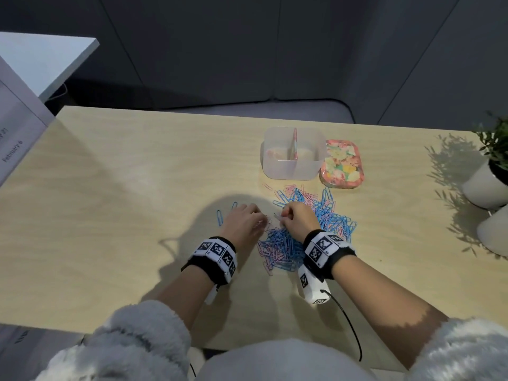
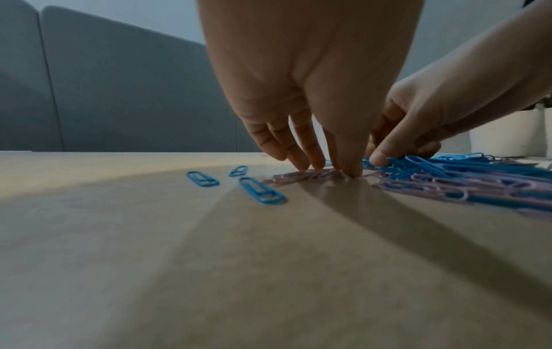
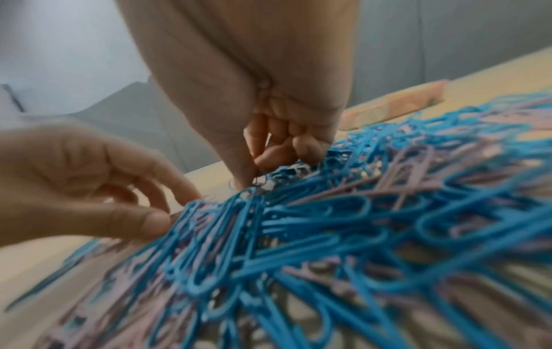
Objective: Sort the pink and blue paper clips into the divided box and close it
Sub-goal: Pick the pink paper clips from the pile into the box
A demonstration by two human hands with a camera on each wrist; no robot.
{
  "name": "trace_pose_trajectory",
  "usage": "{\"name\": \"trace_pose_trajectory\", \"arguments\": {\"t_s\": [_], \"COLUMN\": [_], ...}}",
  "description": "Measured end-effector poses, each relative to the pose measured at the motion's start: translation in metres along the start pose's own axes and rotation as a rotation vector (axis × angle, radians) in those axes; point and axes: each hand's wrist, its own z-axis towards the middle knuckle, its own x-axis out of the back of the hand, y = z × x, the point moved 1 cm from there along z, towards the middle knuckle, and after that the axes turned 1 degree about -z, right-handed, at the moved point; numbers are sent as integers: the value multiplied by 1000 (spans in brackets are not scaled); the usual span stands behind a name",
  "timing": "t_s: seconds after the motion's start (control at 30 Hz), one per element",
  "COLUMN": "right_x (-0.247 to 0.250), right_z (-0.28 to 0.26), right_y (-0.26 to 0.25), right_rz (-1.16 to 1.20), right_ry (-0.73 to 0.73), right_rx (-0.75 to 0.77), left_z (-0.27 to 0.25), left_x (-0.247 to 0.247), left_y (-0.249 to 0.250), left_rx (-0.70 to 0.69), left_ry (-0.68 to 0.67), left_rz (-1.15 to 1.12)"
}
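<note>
Two white plant pots (image 1: pixel 485 185) stand at the table's (image 1: pixel 137 174) right edge, well clear of the work. The clear divided box (image 1: pixel 291 152) sits open beyond the mixed heap of pink and blue paper clips (image 1: pixel 310 229), its floral lid (image 1: pixel 342 165) lying flat just beside it on the right. Both hands meet at the heap's left edge. The left hand (image 1: pixel 243 220) has its fingers straight and spread, tips pressing a small cluster of pink clips (image 2: pixel 307 176) to the table. The right hand (image 1: pixel 298 218) is curled, thumb and forefinger pinching clips at the heap's edge. Only the left wrist view shows three stray blue clips (image 2: pixel 261 193) lying apart, left of the fingers.
</note>
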Motion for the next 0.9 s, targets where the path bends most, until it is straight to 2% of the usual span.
{"name": "trace_pose_trajectory", "arguments": {"t_s": [0.07,0.13,0.2,0.3,0.37,0.43,0.53,0.6,0.7,0.77,0.9], "right_x": [8,18,27,28,19,8,-4,-12,-11,-6,-2], "right_z": [-1,-3,-6,-10,-7,-4,1,4,20,35,48], "right_y": [8,19,28,21,9,-1,-14,-23,-29,-32,-39], "right_rz": [145,149,11,-234,-310,-382,-447,-459,-407,-501,-682], "right_ry": [47,99,170,240,180,112,70,40,86,110,14], "right_rx": [-40,-63,-74,76,146,150,163,233,312,349,337], "left_z": [1,0,-1,-6,-11,-16,-20,-21,-23,-25,-29], "left_x": [-2,-2,-2,2,5,8,9,9,10,10,11], "left_y": [-3,-7,-10,-18,-24,-29,-33,-33,-32,-33,-38], "left_rx": [29,50,65,119,145,173,211,210,212,221,264], "left_ry": [18,27,34,41,26,15,0,0,40,51,-6], "left_rz": [-28,-60,-92,-143,-138,-108,-64,-48,-39,-19,27]}}
